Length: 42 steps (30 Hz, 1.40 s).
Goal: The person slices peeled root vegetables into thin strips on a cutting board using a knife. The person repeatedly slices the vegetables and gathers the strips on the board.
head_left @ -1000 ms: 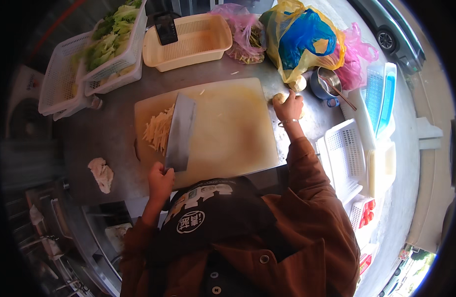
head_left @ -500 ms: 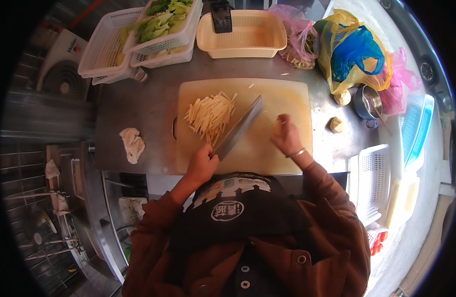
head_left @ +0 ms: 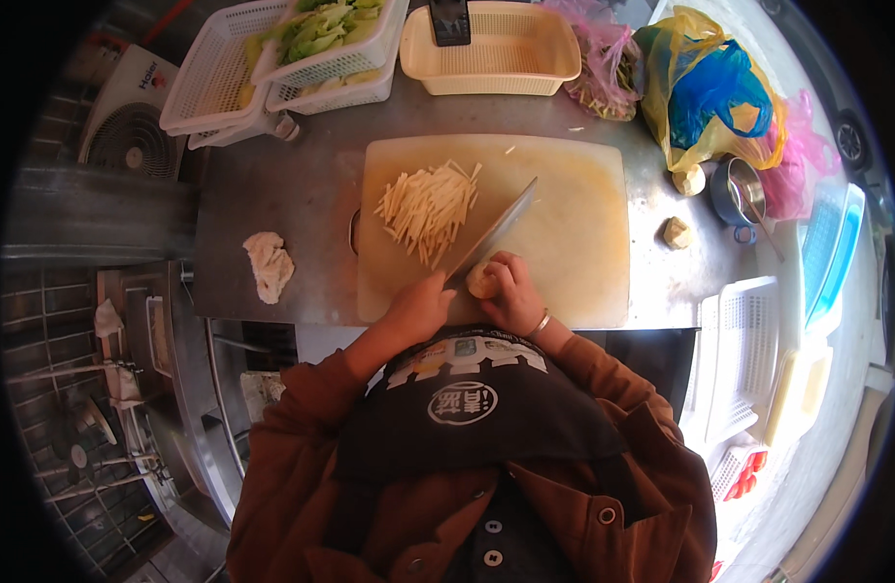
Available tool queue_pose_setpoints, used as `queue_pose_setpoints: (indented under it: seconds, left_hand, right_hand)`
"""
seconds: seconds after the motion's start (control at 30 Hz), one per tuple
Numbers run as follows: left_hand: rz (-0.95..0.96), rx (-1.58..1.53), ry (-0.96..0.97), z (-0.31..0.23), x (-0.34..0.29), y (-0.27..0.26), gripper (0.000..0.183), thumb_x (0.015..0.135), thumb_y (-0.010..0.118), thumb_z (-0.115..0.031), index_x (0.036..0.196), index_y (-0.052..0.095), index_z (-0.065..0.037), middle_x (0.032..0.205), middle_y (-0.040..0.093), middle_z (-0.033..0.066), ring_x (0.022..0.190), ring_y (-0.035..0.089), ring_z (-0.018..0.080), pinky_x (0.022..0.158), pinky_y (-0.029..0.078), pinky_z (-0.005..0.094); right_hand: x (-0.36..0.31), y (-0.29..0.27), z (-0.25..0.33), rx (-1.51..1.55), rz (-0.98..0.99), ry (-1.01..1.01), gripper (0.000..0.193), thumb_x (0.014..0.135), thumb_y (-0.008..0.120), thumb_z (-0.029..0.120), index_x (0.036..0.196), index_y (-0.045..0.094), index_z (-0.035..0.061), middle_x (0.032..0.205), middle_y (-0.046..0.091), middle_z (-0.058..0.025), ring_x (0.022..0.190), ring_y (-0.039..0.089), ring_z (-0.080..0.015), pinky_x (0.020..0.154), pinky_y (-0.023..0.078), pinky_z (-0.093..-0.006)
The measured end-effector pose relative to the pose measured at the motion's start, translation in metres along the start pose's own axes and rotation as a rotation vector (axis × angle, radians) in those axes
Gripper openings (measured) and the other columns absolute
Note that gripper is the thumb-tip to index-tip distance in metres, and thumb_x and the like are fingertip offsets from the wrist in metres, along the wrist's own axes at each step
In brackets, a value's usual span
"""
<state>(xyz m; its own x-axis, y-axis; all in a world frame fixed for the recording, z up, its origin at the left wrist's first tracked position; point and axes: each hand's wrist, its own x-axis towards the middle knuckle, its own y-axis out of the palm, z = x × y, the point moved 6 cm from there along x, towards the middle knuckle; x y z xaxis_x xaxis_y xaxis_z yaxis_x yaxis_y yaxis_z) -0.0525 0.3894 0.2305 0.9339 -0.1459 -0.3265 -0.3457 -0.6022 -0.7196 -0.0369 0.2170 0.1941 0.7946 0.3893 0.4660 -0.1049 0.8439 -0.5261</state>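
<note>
My left hand [head_left: 420, 305] is closed around the handle of a broad kitchen knife [head_left: 494, 231], whose blade slants away to the far right over the pale cutting board [head_left: 574, 233]. Against the board near its front edge, my right hand [head_left: 514, 291] grips a pale, round root vegetable [head_left: 481, 282] with its fingers bent over the top. The vegetable sits just right of the blade; I cannot tell whether the two touch. Left of the knife lies a heap of pale cut strips [head_left: 428, 209].
A crumpled white cloth [head_left: 270, 266] lies left of the board. White baskets of leafy greens [head_left: 331, 31], a cream basket [head_left: 491, 83] with a phone [head_left: 451, 21], and plastic bags [head_left: 709, 92] line the back. Two pale vegetables [head_left: 677, 232] and a metal pot [head_left: 737, 191] stand right.
My right hand, blurred over the board's right half before, has come down and left to the front edge, where it holds the vegetable beside the knife. The whole view has shifted slightly.
</note>
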Motion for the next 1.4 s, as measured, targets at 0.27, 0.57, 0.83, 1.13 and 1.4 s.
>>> queue_pose_setpoints:
  seconds: [0.27, 0.57, 0.83, 1.13, 1.4]
  left_hand:
    - [0.027, 0.061, 0.059, -0.002, -0.004, 0.005, 0.016, 0.088, 0.059, -0.012, 0.096, 0.058, 0.001, 0.084, 0.061, 0.0279, 0.085, 0.058, 0.0474, 0.07, 0.047, 0.0497]
    - [-0.004, 0.055, 0.083, -0.004, 0.0, 0.003, 0.015, 0.087, 0.059, -0.014, 0.089, 0.058, 0.001, 0.081, 0.06, 0.0276, 0.082, 0.058, 0.0472, 0.069, 0.046, 0.0511]
    - [-0.07, 0.05, 0.111, -0.005, 0.0, 0.002, 0.015, 0.085, 0.059, -0.015, 0.08, 0.056, -0.001, 0.074, 0.06, 0.0259, 0.076, 0.058, 0.0473, 0.068, 0.045, 0.0547]
    - [-0.042, 0.042, 0.07, -0.001, -0.001, 0.002, 0.016, 0.087, 0.06, -0.015, 0.084, 0.056, 0.001, 0.075, 0.059, 0.0263, 0.077, 0.058, 0.0473, 0.065, 0.046, 0.0495]
    - [-0.049, 0.057, 0.053, -0.002, 0.0, 0.001, 0.017, 0.087, 0.059, -0.016, 0.085, 0.056, 0.001, 0.077, 0.059, 0.0266, 0.078, 0.058, 0.0471, 0.065, 0.046, 0.0493]
  right_hand:
    - [-0.005, -0.012, -0.01, 0.132, -0.009, 0.231, 0.053, 0.065, 0.072, 0.008, 0.114, 0.052, 0.0017, 0.114, 0.051, -0.021, 0.1, 0.054, -0.0388, 0.086, 0.048, -0.0415]
    - [-0.001, -0.008, 0.0, 0.078, -0.099, 0.134, 0.054, 0.069, 0.071, 0.008, 0.119, 0.052, 0.0039, 0.114, 0.05, -0.0205, 0.1, 0.055, -0.0398, 0.084, 0.05, -0.0423]
    - [0.002, 0.013, -0.003, 0.084, 0.016, 0.184, 0.052, 0.067, 0.074, 0.006, 0.113, 0.052, 0.0031, 0.11, 0.051, -0.0189, 0.102, 0.055, -0.0361, 0.082, 0.05, -0.0393]
    - [-0.005, -0.006, -0.011, 0.067, -0.036, 0.281, 0.054, 0.066, 0.071, 0.007, 0.116, 0.049, 0.0008, 0.117, 0.051, -0.0231, 0.109, 0.05, -0.0407, 0.092, 0.044, -0.0433]
    - [-0.008, -0.013, -0.003, -0.019, -0.111, 0.066, 0.054, 0.066, 0.068, 0.002, 0.117, 0.049, 0.0012, 0.117, 0.049, -0.0229, 0.106, 0.049, -0.042, 0.091, 0.043, -0.0468]
